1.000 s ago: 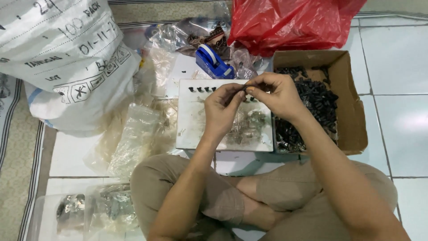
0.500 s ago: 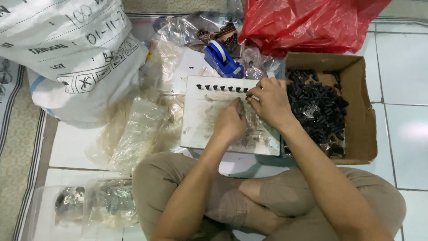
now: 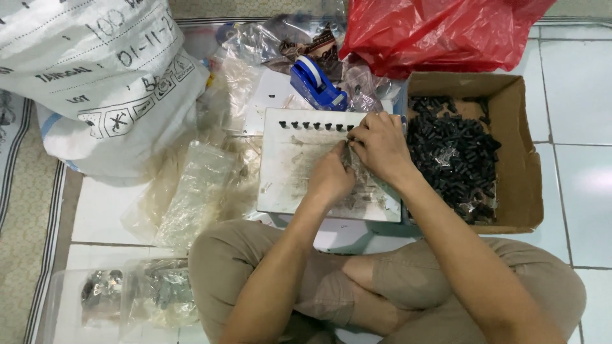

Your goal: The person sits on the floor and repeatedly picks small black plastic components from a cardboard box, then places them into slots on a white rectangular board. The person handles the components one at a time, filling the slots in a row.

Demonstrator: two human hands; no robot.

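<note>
Cardboard box [image 3: 517, 172] right of tray [image 3: 287, 172].

Matt cardboard box [image 3: 516, 159], glossy red plastic bag [image 3: 440, 32], scuffed white board [image 3: 287, 165]

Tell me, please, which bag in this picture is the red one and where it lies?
The red plastic bag lies at the top, behind the cardboard box of small black parts. The big sack on the left is white, and the small bags are clear.

Tape dispenser [image 3: 317, 85] (blue) beyond board [image 3: 290, 172]
</note>
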